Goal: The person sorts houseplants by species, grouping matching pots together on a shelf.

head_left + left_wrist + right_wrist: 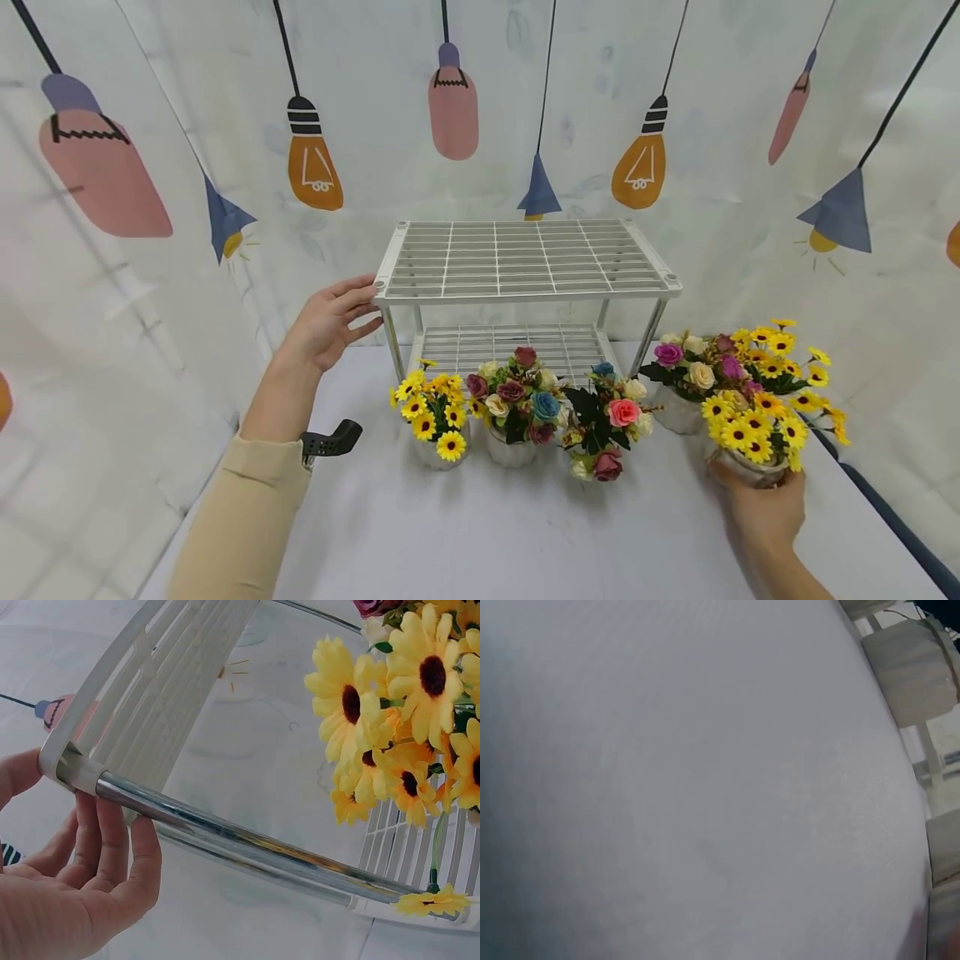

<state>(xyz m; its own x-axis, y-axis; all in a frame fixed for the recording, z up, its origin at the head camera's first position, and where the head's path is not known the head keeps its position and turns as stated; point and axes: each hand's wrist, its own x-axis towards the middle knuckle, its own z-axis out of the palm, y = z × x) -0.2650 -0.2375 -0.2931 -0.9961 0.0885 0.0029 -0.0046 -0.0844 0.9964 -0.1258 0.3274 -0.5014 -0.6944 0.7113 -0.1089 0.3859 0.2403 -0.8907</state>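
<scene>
My left hand is at the front left corner of a white two-tier wire shelf. In the left wrist view, the thumb lies on the corner cap and the fingers bend against it, just by the metal post. At the far right, my right hand grips a pale flowerpot of yellow artificial daisies from its near side. The right wrist view shows mainly white tabletop, with pale pots along its right edge; the right hand is mostly hidden there.
Before the shelf stand three potted artificial plants: yellow daisies, mixed roses and a pot with a coral rose. Another rose pot and more yellow daisies sit behind the right hand. A lamp-patterned curtain hangs behind.
</scene>
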